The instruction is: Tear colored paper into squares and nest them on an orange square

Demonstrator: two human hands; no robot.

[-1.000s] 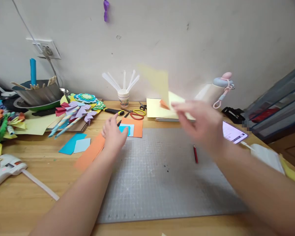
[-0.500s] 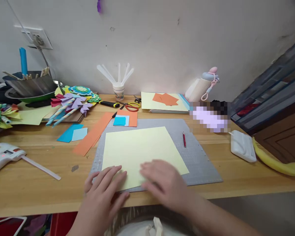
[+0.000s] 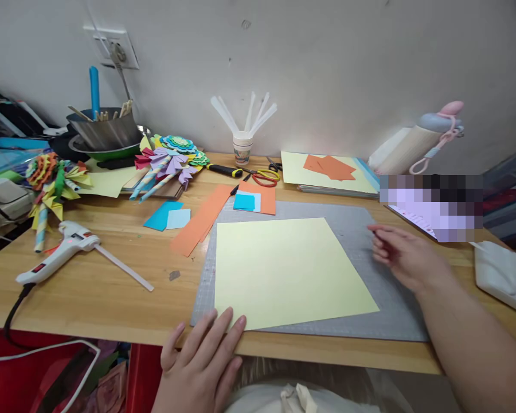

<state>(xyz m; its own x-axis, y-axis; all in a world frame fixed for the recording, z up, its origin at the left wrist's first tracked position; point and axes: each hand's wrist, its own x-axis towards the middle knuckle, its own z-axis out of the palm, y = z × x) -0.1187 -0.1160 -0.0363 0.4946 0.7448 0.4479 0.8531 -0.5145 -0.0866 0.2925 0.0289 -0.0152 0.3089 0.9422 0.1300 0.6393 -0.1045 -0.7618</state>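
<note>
The sheet (image 3: 284,269) lies flat on the mat (image 3: 399,315), near edges close together. Left hand (image 3: 200,367): fingers spread, tips at the sheet's near left corner; press evenly against slipping. Right hand (image 3: 402,255), at the mat's right edge: fingers curled, grip not discernible.

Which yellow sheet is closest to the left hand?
The pale yellow sheet on the grey mat: the left hand overlaps its near-left corner. The other yellow sheets lie farther back, toward the wall.
</note>
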